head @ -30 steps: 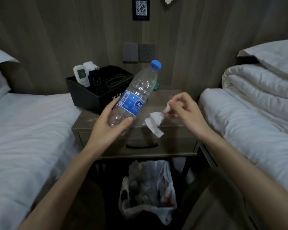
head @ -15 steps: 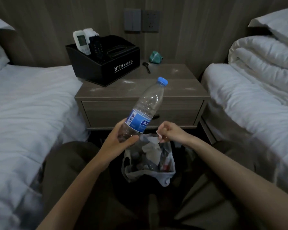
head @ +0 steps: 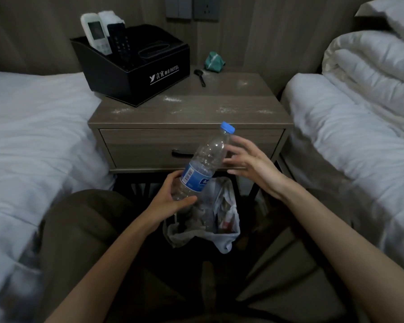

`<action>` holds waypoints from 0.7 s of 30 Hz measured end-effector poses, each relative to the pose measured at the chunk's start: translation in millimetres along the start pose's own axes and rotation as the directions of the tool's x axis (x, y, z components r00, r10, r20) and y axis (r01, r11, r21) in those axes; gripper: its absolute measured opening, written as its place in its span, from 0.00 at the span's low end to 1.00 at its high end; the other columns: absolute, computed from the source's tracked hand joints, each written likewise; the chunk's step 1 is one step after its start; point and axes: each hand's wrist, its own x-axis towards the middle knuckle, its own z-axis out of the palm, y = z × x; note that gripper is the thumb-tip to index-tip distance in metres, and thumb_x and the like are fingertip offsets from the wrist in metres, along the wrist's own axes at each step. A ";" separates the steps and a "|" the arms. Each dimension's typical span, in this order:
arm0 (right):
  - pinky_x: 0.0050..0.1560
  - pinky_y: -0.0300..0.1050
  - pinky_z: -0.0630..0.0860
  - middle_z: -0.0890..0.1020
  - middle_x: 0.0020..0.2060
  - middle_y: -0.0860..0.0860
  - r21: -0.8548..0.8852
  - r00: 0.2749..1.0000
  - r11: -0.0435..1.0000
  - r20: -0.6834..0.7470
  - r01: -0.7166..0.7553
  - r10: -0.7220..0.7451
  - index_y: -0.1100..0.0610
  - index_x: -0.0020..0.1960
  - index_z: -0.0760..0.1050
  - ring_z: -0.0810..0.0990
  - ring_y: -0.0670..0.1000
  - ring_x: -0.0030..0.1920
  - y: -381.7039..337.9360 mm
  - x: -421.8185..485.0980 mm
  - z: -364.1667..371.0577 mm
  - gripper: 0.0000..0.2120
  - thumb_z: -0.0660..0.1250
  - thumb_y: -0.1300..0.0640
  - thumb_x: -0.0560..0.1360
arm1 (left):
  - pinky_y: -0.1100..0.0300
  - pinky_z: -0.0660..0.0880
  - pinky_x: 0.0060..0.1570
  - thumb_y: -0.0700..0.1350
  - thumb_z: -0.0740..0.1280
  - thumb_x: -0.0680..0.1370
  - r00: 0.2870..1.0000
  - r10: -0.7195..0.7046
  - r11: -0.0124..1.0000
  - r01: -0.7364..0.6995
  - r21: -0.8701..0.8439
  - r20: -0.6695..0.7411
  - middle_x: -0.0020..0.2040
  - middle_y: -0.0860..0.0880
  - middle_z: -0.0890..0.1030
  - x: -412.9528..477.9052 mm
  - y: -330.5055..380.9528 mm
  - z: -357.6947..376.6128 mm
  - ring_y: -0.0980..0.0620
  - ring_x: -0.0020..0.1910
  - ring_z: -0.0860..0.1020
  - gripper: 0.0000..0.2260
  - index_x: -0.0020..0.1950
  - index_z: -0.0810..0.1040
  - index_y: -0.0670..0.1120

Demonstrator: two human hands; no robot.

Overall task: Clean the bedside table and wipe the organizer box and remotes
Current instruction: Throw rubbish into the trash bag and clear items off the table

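Observation:
My left hand (head: 170, 201) grips the lower part of a clear plastic bottle (head: 205, 164) with a blue cap and blue label, tilted up to the right in front of the drawer. My right hand (head: 250, 164) hovers open just right of the bottle's neck, fingers spread and holding nothing. The wooden bedside table (head: 219, 101) carries white dusty smears. On its left rear corner stands the black organizer box (head: 145, 73), with a white remote (head: 96, 33) and a black remote (head: 120, 43) upright in it.
A black spoon (head: 200, 76) and a crumpled green wrapper (head: 214, 61) lie at the table's back. A bin lined with a white bag (head: 210, 220) of rubbish sits below the drawer, between my knees. White beds flank the table on both sides.
The tissue that my right hand pinched is gone from it, and that hand has opened and risen toward the bottle's neck. The bottle came down from above the table to in front of the drawer.

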 end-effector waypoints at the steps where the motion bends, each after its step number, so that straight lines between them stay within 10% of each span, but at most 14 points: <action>1: 0.59 0.48 0.77 0.78 0.63 0.46 0.012 1.000 1.000 -0.011 0.025 -0.025 0.48 0.71 0.65 0.80 0.48 0.59 -3.3 -1.8 0.3 0.26 0.68 0.58 0.75 | 0.64 0.74 0.55 0.39 0.75 0.72 1.000 0.001 1.000 -0.002 0.011 0.017 0.64 0.55 0.75 4.2 -2.3 2.2 0.59 0.62 0.75 0.31 0.69 0.64 0.55; 8: 0.47 0.37 0.78 0.82 0.56 0.50 -0.158 0.987 0.979 -0.073 0.129 -0.142 0.56 0.57 0.73 0.81 0.44 0.52 12.3 7.8 11.1 0.10 0.68 0.60 0.77 | 0.56 0.70 0.68 0.38 0.75 0.71 0.979 0.010 0.968 -0.061 0.243 0.204 0.69 0.51 0.70 19.7 -19.2 12.4 0.54 0.68 0.70 0.32 0.70 0.63 0.50; 16: 0.55 0.47 0.76 0.81 0.51 0.53 -0.551 0.996 0.834 0.050 -0.029 0.068 0.58 0.58 0.75 0.80 0.51 0.53 82.1 38.1 20.8 0.13 0.69 0.54 0.76 | 0.51 0.64 0.70 0.50 0.67 0.78 0.955 -0.287 0.740 0.271 0.616 -0.076 0.78 0.44 0.54 29.1 -64.2 -8.2 0.42 0.75 0.60 0.35 0.79 0.50 0.50; 21: 0.44 0.28 0.69 0.76 0.51 0.50 -0.627 0.981 0.776 0.098 -0.071 0.168 0.61 0.64 0.72 0.75 0.47 0.52 113.6 53.8 34.6 0.17 0.68 0.56 0.77 | 0.49 0.66 0.70 0.48 0.66 0.79 0.959 -0.283 0.741 0.238 0.628 -0.030 0.79 0.46 0.54 27.3 -81.5 -5.3 0.44 0.74 0.62 0.36 0.79 0.47 0.50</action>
